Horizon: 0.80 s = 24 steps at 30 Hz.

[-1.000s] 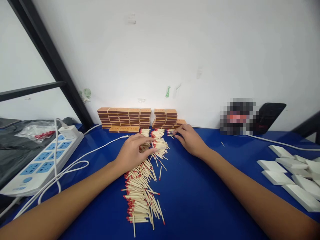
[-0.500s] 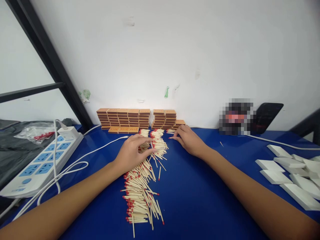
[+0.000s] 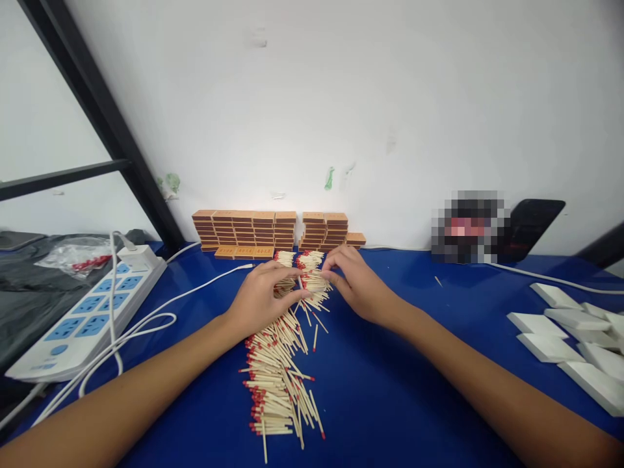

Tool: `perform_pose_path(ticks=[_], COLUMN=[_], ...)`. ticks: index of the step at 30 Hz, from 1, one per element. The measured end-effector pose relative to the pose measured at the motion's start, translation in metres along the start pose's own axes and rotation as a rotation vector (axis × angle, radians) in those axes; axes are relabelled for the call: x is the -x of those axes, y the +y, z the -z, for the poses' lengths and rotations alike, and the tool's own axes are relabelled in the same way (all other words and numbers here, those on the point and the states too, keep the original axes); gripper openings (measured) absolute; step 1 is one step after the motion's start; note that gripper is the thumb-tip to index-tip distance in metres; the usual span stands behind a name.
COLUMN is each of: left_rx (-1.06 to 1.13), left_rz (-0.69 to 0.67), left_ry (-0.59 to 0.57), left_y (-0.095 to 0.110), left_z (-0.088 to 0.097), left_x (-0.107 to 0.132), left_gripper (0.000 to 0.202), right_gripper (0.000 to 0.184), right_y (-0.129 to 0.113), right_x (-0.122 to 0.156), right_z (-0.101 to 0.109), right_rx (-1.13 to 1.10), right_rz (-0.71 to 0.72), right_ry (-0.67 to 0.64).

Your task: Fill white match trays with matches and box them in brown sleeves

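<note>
Long heaps of loose red-tipped wooden matches [image 3: 273,377] run across the blue table. My left hand [image 3: 260,296] reaches over the heap from the left, its thumb and forefinger around a match [image 3: 300,283] whose red tip shows between them. My right hand [image 3: 353,283] is at the right edge of the upper matches [image 3: 312,261], fingers curled and pinched. What sits in that pinch is hidden. A short gap separates the fingertips of both hands. Behind them, stacked orange-brown matchboxes [image 3: 244,227] line the wall, with a few more boxes [image 3: 244,252] lying flat in front.
On the left are a white power strip [image 3: 92,305] and loose white cables [image 3: 146,318]. White block-like pieces [image 3: 548,348] are piled at the right. A dark phone [image 3: 533,227] leans on the wall beside a blurred-out object [image 3: 468,227]. One stray match [image 3: 438,281] lies off to the right.
My right hand has moved left from beside the small far matches to the edge of the heap. A match tip showed at its fingertips before. My left hand stays at the heap.
</note>
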<state>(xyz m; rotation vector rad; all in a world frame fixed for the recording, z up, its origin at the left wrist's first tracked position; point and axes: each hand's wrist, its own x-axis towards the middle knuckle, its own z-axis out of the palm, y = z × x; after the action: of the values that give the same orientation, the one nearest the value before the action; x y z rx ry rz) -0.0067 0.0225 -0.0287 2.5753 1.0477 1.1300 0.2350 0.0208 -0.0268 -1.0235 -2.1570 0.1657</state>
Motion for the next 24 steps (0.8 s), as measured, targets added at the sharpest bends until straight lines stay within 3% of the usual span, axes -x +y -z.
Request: perform_pose_path(ticks=[4,15,24], left_rx=[0.023,0.051,0.028], left_rz=[-0.001,-0.019,-0.012], left_ry=[-0.021,-0.018,-0.026], left_y=[0.000,0.001,0.002], left_z=[-0.001,-0.001,0.001], left_x=[0.001,0.000,0.000], left_gripper=[0.037,0.034,0.036], right_gripper=[0.008,0.010,0.005], right_y=[-0.018,-0.009,-0.012], right_x=[0.001,0.002,0.002], right_z=[-0.004,-0.003,0.001], right_rx=[0.057,-0.002,0.039], right_rz=[0.052,-0.017,0.032], right_ry=[-0.006,0.035,-0.011])
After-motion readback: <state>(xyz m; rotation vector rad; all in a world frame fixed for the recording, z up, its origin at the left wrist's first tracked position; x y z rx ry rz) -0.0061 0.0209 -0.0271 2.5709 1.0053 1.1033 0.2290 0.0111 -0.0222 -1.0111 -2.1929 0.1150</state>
